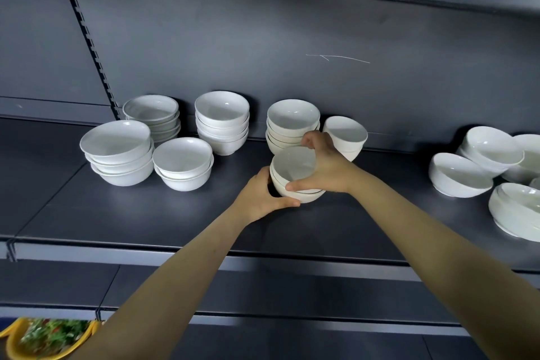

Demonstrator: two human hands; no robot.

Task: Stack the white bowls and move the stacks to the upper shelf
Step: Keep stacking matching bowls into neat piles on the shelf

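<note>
Both hands are closed around a small stack of white bowls (pixel 293 172): my left hand (pixel 263 199) cups its lower left side with the thumb lying along the bottom bowl's front, and my right hand (pixel 324 166) grips from the right, thumb pressed on the near wall and fingers curled over the far rim. I hold this stack low over the middle of the dark grey shelf (pixel 146 219), tipped a little toward me; whether its base touches the shelf I can't quite tell, since my left hand covers that spot. Just behind it stands a taller stack (pixel 292 120) against the back panel (pixel 263 47), with a shorter pile (pixel 346 133) beside that on the right, partly hidden by my right hand. Further left are the middle stack (pixel 222 123), a low front stack (pixel 184 164), a wide leaning stack (pixel 119 155) and a back stack (pixel 152 114) near the slotted upright (pixel 90 47). Well apart on the right lie tilted bowls (pixel 460 175), leaning on one another and cut off by the frame's edge. Down at the lower left corner is a blurred yellow container with greens (pixel 49 336).
</note>
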